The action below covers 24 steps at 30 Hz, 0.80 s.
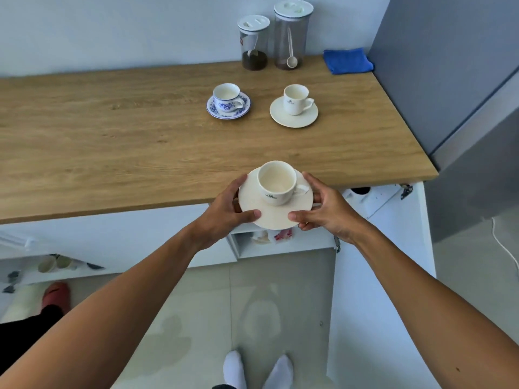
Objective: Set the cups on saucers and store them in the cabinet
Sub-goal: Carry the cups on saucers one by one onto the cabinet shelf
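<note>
A cream cup (276, 182) stands on a cream saucer (273, 217) that I hold over the counter's front edge. My left hand (224, 209) grips the saucer's left rim and my right hand (325, 209) grips its right rim. Farther back on the wooden counter (112, 136), a blue-flowered cup (226, 97) sits on a matching saucer (213, 109). To its right a second cream cup (295, 99) rests on its cream saucer (293, 119). Below the counter an open cabinet (280, 245) shows a shelf with small items.
Two clear jars (254, 43) (290, 35) with white lids stand at the back wall, a folded blue cloth (348, 60) beside them. A grey appliance (449, 80) flanks the counter on the right. The open cabinet door (379, 276) hangs right of my feet. A red slipper (56, 294) lies at the left.
</note>
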Tool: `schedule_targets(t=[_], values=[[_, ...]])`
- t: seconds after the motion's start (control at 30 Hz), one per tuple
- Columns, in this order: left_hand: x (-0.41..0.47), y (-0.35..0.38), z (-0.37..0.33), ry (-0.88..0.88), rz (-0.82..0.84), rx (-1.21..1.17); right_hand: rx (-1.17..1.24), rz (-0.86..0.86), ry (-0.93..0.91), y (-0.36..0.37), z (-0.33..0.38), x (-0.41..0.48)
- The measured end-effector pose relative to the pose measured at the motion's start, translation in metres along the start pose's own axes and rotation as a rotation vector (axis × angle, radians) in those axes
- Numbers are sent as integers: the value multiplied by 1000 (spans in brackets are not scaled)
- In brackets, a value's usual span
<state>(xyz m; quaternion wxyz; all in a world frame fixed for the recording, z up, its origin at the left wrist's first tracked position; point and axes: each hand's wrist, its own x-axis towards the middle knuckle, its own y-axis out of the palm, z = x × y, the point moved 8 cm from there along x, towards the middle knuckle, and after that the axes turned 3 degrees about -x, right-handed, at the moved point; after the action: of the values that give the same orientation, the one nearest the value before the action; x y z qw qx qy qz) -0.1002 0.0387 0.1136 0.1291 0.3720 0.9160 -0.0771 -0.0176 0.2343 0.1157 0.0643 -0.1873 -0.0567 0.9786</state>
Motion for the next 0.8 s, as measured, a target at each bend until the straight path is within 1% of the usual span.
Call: schedule_targets(t=[0.27, 0.47, 0.63, 0.8], values=[[-43, 33, 22, -9, 61, 17, 56, -68, 21, 11, -41, -59], [-61, 46, 70, -32, 85, 29, 36, -115, 40, 25, -90, -80], [-44, 52, 122, -53, 98, -1, 40, -106, 54, 32, -141, -63], [15, 51, 177, -32, 68, 25, 46, -84, 40, 23, -193, 2]])
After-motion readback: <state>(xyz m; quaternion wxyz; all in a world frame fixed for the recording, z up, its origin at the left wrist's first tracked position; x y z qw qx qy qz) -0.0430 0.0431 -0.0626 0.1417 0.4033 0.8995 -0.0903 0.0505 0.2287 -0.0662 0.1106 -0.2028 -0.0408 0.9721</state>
